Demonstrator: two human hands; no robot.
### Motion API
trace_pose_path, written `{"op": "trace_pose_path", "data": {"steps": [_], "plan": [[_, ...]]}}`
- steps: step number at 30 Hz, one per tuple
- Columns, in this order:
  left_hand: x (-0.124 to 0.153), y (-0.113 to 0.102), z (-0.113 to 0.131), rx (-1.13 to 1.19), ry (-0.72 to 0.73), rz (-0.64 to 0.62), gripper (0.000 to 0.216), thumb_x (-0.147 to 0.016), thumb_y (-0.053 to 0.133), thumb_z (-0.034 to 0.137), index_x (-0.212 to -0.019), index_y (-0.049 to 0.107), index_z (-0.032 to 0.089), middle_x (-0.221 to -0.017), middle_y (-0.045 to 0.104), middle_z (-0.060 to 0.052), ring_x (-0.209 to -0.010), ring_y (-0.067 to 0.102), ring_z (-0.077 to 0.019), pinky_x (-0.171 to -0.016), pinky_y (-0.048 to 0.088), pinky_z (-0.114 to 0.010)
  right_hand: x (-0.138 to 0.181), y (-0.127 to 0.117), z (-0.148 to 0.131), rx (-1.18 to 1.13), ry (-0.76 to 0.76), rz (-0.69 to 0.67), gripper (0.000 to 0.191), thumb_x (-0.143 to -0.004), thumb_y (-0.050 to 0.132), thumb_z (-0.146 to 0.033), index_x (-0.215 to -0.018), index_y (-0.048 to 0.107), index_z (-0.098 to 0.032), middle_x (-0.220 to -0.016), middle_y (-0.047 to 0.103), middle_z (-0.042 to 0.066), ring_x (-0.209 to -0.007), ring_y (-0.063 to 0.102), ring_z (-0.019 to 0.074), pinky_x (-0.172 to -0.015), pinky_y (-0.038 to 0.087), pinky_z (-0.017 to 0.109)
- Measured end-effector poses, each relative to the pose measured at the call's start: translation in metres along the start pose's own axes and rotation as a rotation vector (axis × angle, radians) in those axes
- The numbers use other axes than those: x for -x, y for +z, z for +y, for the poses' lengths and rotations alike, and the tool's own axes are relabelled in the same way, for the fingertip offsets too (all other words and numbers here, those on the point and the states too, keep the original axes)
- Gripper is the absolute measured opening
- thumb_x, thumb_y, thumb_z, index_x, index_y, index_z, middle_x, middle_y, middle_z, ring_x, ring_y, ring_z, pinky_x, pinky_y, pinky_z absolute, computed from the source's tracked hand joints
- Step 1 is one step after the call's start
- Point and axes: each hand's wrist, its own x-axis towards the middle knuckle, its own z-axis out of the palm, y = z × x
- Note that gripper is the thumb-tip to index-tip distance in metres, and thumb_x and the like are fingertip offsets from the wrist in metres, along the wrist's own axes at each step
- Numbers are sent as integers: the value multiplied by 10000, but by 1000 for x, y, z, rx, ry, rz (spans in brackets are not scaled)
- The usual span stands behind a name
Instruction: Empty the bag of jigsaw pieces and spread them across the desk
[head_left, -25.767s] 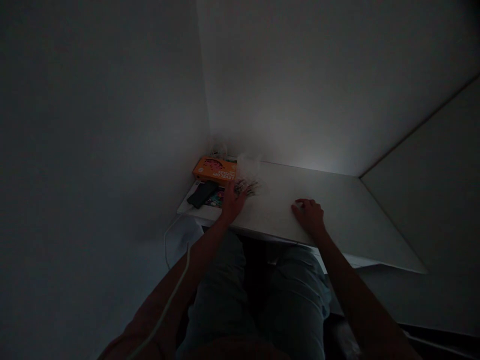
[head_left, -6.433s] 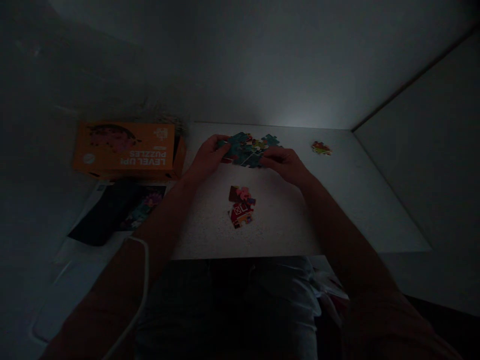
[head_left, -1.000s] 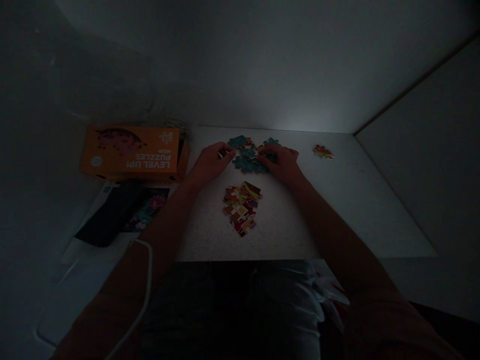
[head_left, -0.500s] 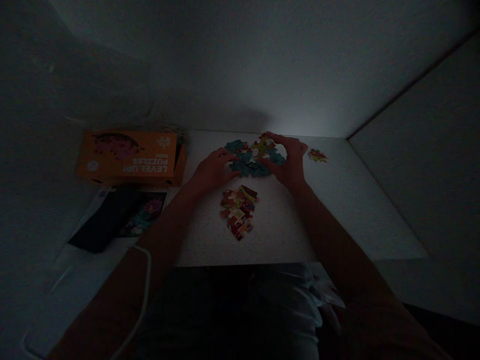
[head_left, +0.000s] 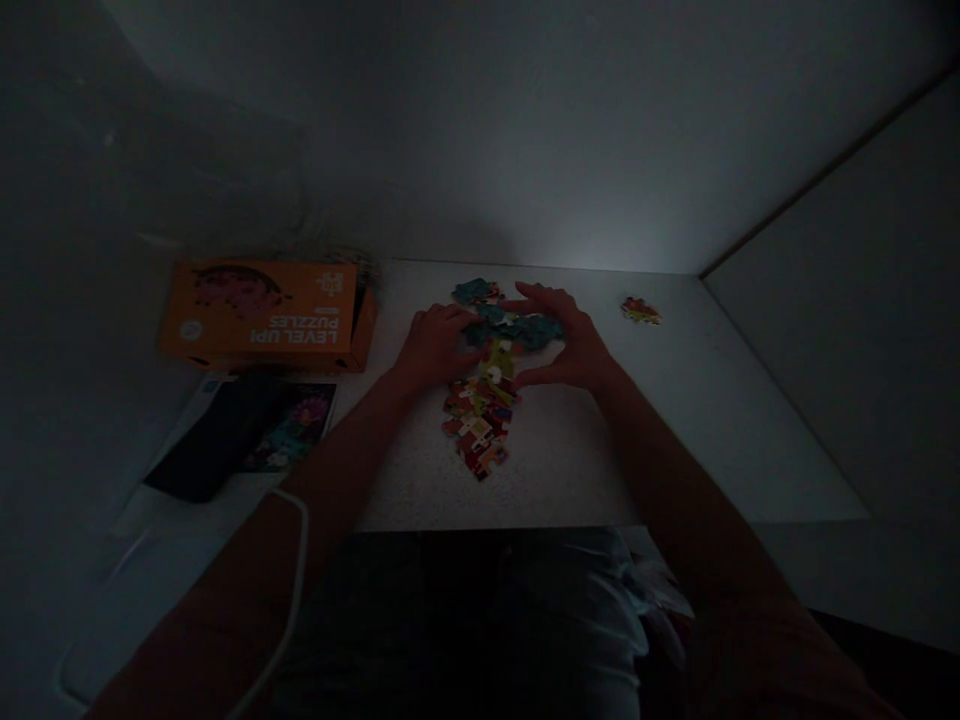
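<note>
Left hand: curled; grip cannot be told
Right hand: spread wide
Yellow-green puzzle section: apparently being positioned at the red puzzle section's far edge
Next move: edge alignment seems needed

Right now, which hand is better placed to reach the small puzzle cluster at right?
Probably the right hand: it is nearer the small cluster; the left hand is farther left.

"LEVEL UP! PUZZLES" upside down on the orange box
</note>
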Motion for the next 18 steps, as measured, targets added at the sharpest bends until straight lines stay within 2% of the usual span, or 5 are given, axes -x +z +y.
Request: {"op": "trace_pose_path", "data": {"steps": [3, 7, 12, 15, 18], "plan": [[-2, -2, -4, 60, -1, 35, 518, -912, 850, 465, -1381, 751, 269, -1411, 732, -124, -1344, 633, -378, -1163, 455, -533, -2, -9, -7, 39, 95, -62, 1094, -702, 909, -853, -1615, 565, -358, -1461, 726, 105, -1280, 659, 445, -1132, 462, 638], [-4, -5, -9, 196, -12, 71, 531, -861, 888, 401, -1350, 740, 253, -1397, 732, -118, -1255, 691, -333, -1138, 507, -481, -2, -9, -5, 137, 192, -33, 863, -842, 854, -767, -1553, 629, -333, -1386, 747, 113, -1205, 674, 406, -1114, 466, 600], [-8, -9, -8, 446, -145, 140, 418, -861, 872, 379, -1220, 727, 221, -1268, 763, -101, -1078, 735, -249, -991, 594, -400, -2, 3, 7, 233, 190, -81, 546, -996, 736, -642, -1438, 689, -325, -1296, 754, 93, -1216, 657, 376, -1133, 427, 564], [-11, -13, -3, 663, -237, 140, 326, -892, 834, 366, -1132, 680, 208, -1219, 774, -100, -1046, 746, -223, -942, 612, -368, -2, 9, 8, 246, 181, -104, 515, -995, 753, -602, -1431, 683, -335, -1292, 749, 75, -1233, 650, 369, -1137, 416, 556], [-12, -15, 1, 762, -220, 133, 395, -835, 875, 350, -1128, 651, 210, -1277, 757, -100, -1074, 745, -218, -904, 615, -336, -1, 12, 8, 226, 141, -83, 498, -1011, 746, -544, -1455, 670, -332, -1298, 748, 67, -1253, 649, 355, -1148, 409, 549]]}}
